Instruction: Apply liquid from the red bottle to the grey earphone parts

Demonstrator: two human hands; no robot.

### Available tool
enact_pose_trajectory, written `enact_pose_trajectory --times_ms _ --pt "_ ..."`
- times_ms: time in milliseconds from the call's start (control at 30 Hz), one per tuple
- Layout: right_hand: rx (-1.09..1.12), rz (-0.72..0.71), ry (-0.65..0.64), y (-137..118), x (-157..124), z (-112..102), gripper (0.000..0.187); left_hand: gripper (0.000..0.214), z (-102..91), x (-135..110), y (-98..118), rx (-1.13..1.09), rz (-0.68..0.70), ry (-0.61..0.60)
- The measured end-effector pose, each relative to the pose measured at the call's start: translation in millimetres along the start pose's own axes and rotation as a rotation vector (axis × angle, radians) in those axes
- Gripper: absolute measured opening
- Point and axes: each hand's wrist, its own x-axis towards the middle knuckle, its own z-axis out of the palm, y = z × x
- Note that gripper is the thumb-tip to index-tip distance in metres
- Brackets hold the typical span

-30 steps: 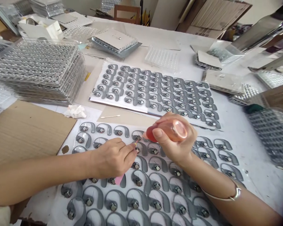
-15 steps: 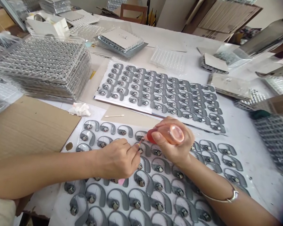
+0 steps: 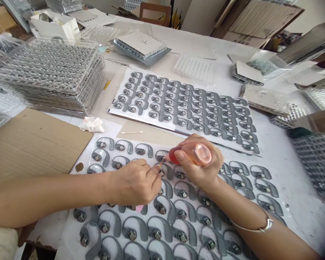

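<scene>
My right hand is wrapped round a small squeeze bottle of orange-red colour, tilted so its nozzle points left and its base faces me. Pinched in my left hand is a thin pointed tool; most of it is hidden by the fingers. A pink piece shows below that hand, and I cannot tell if it belongs to the tool. The tool's tip and the nozzle meet, or nearly so, over a grey ear-hook part with a round metallic piece. Rows of similar parts lie on the white sheet under both hands.
Behind the hands lies a second sheet of grey ear-hook parts. A cotton swab and crumpled tissue sit left of centre. Stacked clear trays and cardboard occupy the left; card-topped packs stand at right.
Both hands keep nearly the same place and grip, with the bottle and pointed tool still together at the same ear-hook part. The view has shifted very slightly.
</scene>
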Motion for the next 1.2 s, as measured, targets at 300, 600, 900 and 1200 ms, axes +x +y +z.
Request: enact_pose_trajectory --times_ms 300,600,900,1200 --pt "0.024 0.008 -0.011 0.6 -1.5 0.7 0.013 0.010 0.1 -0.9 -0.7 -0.005 -0.001 -0.001" --pt "-0.052 0.008 0.023 0.0 -0.9 0.9 0.014 0.010 -0.8 -1.4 -0.4 -0.009 0.011 -0.025" --pt "-0.011 -0.035 0.051 2.6 -2.5 1.6 0.013 0.010 0.1 -1.6 -0.6 0.008 0.013 -0.030" --pt "-0.001 -0.075 0.068 2.9 -2.8 1.0 0.011 0.011 -5.3 1.4 -2.1 -0.010 0.021 -0.054"
